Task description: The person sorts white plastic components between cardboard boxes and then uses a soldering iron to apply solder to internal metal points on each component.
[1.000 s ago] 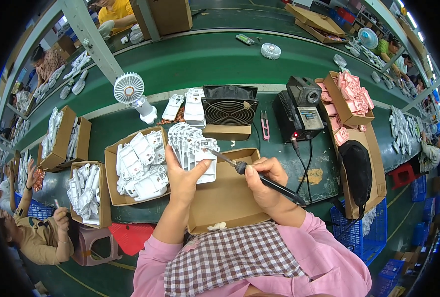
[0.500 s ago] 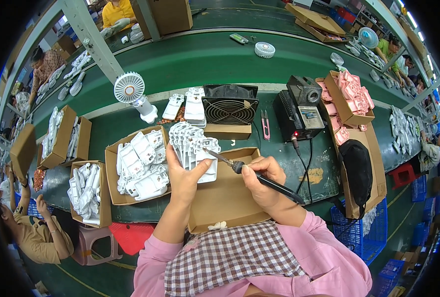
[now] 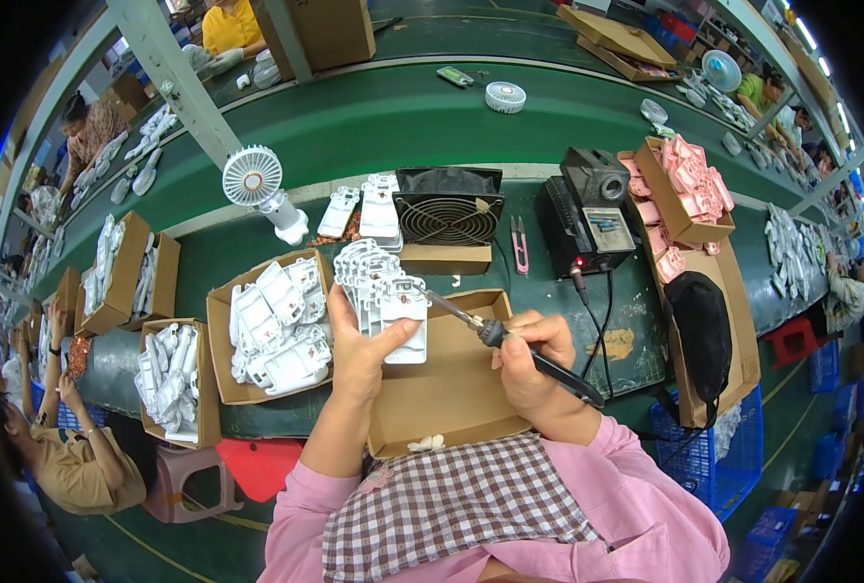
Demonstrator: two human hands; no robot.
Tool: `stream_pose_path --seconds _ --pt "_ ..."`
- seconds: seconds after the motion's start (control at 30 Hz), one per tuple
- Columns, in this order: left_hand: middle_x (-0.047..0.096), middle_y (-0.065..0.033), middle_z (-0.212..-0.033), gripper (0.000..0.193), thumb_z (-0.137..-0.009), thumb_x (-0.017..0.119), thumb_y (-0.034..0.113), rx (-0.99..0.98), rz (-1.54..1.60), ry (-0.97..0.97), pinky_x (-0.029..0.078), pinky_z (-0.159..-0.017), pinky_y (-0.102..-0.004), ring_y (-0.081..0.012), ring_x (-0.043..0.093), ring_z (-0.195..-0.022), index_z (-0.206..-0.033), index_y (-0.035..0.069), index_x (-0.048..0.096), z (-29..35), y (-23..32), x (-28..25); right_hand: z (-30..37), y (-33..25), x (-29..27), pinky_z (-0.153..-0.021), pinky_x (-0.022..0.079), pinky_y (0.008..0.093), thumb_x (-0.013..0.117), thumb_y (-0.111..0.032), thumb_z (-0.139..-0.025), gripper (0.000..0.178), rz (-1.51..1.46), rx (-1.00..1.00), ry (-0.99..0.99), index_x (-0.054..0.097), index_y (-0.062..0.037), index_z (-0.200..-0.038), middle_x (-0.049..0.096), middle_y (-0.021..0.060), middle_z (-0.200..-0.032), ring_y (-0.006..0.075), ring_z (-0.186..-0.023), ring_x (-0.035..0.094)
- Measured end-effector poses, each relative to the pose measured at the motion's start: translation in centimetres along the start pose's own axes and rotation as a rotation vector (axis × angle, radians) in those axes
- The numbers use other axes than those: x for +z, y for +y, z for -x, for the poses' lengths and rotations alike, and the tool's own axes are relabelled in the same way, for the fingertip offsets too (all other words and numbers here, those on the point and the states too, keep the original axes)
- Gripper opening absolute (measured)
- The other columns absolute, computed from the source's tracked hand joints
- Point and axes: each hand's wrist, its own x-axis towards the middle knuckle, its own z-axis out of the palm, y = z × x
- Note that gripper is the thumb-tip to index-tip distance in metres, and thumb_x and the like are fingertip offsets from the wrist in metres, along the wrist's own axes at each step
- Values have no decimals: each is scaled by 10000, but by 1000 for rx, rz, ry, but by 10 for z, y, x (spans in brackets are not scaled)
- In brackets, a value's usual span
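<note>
My left hand (image 3: 359,358) grips a fanned stack of white plastic housings (image 3: 407,311), thumb across the front one. In my right hand (image 3: 539,361), held like a pen, is a soldering iron (image 3: 570,379) with a black handle. Its metal tip points left at the upper part of the front housing, close to small metal parts there; whether it touches I cannot tell. Under both hands lies a shallow cardboard box (image 3: 441,413). Left of my left hand, another cardboard box (image 3: 220,335) is heaped with more white housings.
A black fan (image 3: 449,219) stands behind the housings. Pink-handled snips (image 3: 519,245) lie beside the black soldering station (image 3: 587,228), whose cord runs to the iron. Pink parts (image 3: 694,185) and a black pouch (image 3: 699,335) are at right. A white handheld fan (image 3: 254,177) stands back left; co-workers sit around.
My right hand and the iron have shifted slightly right, the tip drawing a little away from the stack's middle. Items on the green belt slid left. A co-worker's raised box at left has come down.
</note>
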Motion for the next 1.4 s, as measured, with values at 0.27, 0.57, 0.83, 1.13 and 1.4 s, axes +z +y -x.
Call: stream_pose_path --seconds 0.27,0.57,0.83,1.13,1.4 --pt "476 -134 -1237 981 -677 767 50 -158 201 -113 465 -929 -359 -232 530 -1103 -1430 74 137 8 9 6 1 -4 -3 -549 447 248 593 -193 -904 219 -14 -99 -86 418 -72 -958 514 99 -797 132 -587 505" --pt "450 -140 -1249 773 -768 623 20 -5 -20 22 422 -934 -310 -185 502 -1102 -1398 0 175 6 1 3 0 -8 -1 -518 428 229 631 -16 -826 162 136 -73 -75 476 -29 -874 596 105 -734 113 -578 549" --pt "495 -142 -1183 697 -787 598 6 57 -143 91 449 -876 -299 -177 536 -1034 -1363 0 206 9 3 7 -7 -12 4 -443 403 234 648 2 -779 162 321 -106 -121 492 -42 -784 599 76 -613 109 -479 531" --pt "503 -136 -1157 709 -774 616 26 119 -187 93 448 -871 -298 -172 537 -1025 -1354 -4 210 10 1 4 -6 -11 6 -422 383 235 661 -5 -766 171 383 -127 -153 495 -47 -764 586 61 -583 109 -450 513" --pt "508 -146 -1160 717 -768 621 27 122 -210 93 434 -894 -302 -177 530 -1044 -1353 -8 208 9 0 3 -7 -10 6 -422 384 235 665 -8 -773 172 384 -128 -178 496 -41 -769 588 66 -590 109 -451 514"
